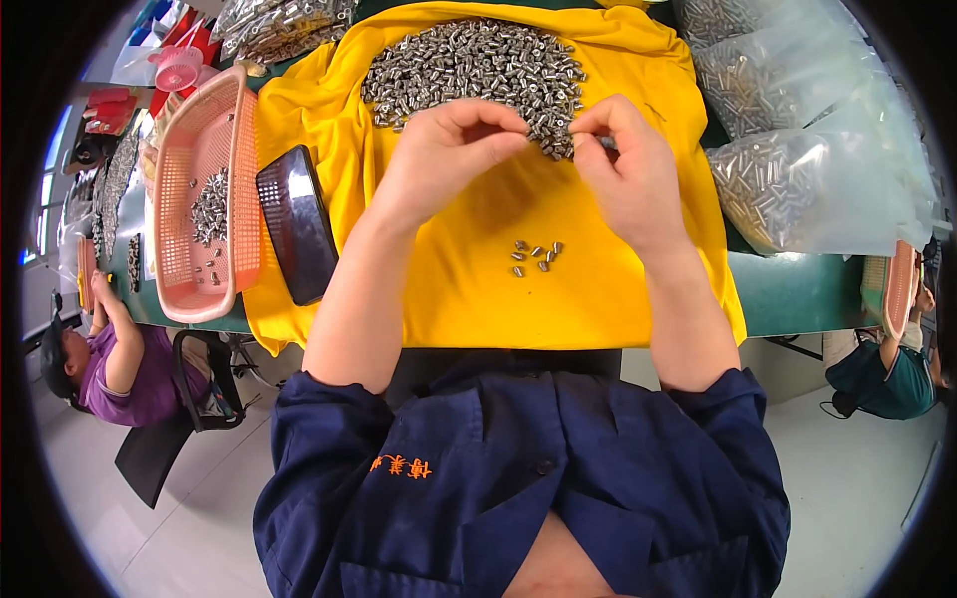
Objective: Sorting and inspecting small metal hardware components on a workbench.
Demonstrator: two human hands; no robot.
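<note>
A worker's left hand (pixel 439 149) and right hand (pixel 623 159) pinch small metal pieces at the edge of a big pile (pixel 474 70) on yellow cloth (pixel 469 289). Fingertips are closed; what each grips is too small to tell. Only a few pieces (pixel 535 256) lie sorted aside, so most of the pile remains.

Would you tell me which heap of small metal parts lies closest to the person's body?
The small cluster on the yellow cloth, below both hands; the big pile, the basket's parts and the bagged ones lie farther away.

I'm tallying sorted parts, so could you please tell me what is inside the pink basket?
Inside the pink basket lies a small cluster of metal parts, with a few loose ones nearer the person. The basket's near wall hides part of its floor.
</note>
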